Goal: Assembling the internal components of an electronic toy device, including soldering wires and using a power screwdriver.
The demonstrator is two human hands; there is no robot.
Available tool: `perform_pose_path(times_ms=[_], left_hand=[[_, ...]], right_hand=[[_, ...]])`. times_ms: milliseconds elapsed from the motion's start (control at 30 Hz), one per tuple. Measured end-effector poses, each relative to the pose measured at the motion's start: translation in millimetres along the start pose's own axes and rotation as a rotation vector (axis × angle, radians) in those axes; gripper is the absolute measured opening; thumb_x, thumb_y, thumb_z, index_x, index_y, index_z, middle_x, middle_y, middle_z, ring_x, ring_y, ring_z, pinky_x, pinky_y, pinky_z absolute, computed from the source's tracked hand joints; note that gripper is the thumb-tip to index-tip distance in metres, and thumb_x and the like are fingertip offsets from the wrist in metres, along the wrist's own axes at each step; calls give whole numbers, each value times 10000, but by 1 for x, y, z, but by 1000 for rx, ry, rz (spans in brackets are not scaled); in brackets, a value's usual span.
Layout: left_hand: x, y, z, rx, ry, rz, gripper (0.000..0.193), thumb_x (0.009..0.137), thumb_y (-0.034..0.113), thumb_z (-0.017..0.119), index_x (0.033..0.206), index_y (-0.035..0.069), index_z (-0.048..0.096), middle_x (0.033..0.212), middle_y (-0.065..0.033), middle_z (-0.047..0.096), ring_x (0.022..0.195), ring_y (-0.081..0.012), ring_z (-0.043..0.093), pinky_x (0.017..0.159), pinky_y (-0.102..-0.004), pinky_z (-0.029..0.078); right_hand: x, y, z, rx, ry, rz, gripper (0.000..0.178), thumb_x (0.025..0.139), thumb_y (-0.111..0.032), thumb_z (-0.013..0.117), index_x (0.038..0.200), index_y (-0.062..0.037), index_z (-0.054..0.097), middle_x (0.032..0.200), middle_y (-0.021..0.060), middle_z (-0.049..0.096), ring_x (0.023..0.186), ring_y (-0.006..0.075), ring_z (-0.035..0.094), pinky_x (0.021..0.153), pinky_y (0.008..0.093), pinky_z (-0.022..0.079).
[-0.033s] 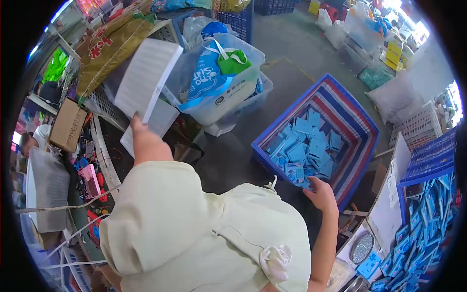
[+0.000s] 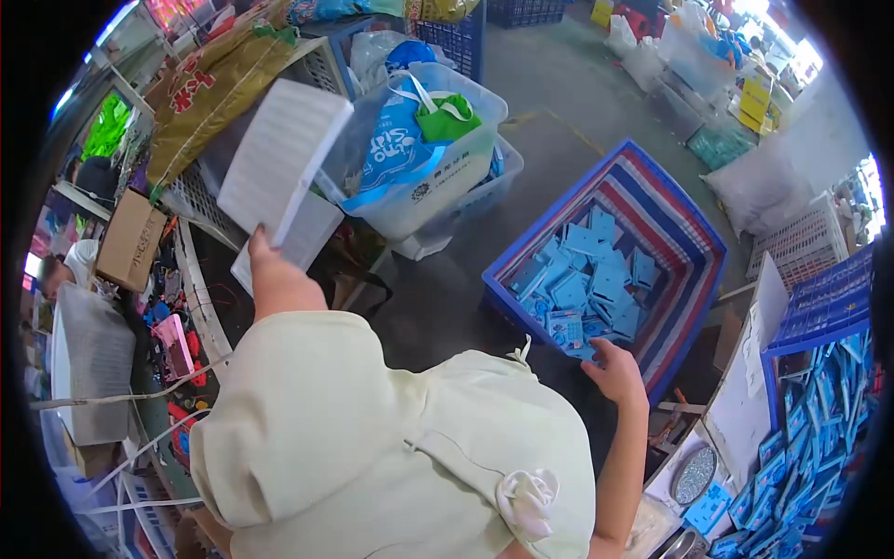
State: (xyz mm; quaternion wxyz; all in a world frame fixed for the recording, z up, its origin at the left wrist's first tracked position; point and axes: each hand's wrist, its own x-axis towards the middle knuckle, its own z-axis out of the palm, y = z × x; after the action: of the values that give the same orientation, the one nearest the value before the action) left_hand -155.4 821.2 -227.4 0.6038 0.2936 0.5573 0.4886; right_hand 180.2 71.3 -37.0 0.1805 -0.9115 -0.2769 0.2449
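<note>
Packets (image 2: 587,279), small, blue, fill striped blue crate (image 2: 694,270) right of centre. Our right hand (image 2: 616,371) grips one packet at crate's near edge. Our left hand (image 2: 270,270) holds white sheets (image 2: 279,158) raised, upper left. Clear bin (image 2: 447,177) sits behind.

Pale cream-yellow top (image 2: 354,447), short sleeves, loose fit, fills lower centre of view. Fabric smooth, soft folds. Seam or strap line runs diagonally across chest toward 4 o'clock. Small cloth rosette (image 2: 528,498), same cream, at 5 o'clock on top. Thin tie ends at neckline, 12 o'clock of garment. Forearms bare; left hand (image 2: 265,265) and right hand (image 2: 615,373) bare, ungloved.
</note>
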Motion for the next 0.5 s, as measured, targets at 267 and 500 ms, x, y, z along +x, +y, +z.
perform_pose_path(times_ms=[267, 500], left_hand=[[-84, -4, -121, 756, 557, -121, 725, 884, 463, 693, 1442, 43, 499, 1400, -214, 536, 1261, -412, 546, 976, -670, 466], [-93, 18, -118, 1044, 722, -78, 787, 873, 538, 680, 1486, 92, 466, 1487, -207, 452, 1360, -400, 450, 1021, -713, 393]], right_hand=[[8, -4, 3, -26, -87, -3, 536, 829, -235, 778, 1323, -75, 648, 1117, 186, 740, 1054, 367, 697, 924, 437, 544], [17, -8, 6, -33, -79, -8, 524, 833, -239, 775, 1311, -66, 651, 1106, 188, 739, 1062, 379, 688, 925, 449, 538]])
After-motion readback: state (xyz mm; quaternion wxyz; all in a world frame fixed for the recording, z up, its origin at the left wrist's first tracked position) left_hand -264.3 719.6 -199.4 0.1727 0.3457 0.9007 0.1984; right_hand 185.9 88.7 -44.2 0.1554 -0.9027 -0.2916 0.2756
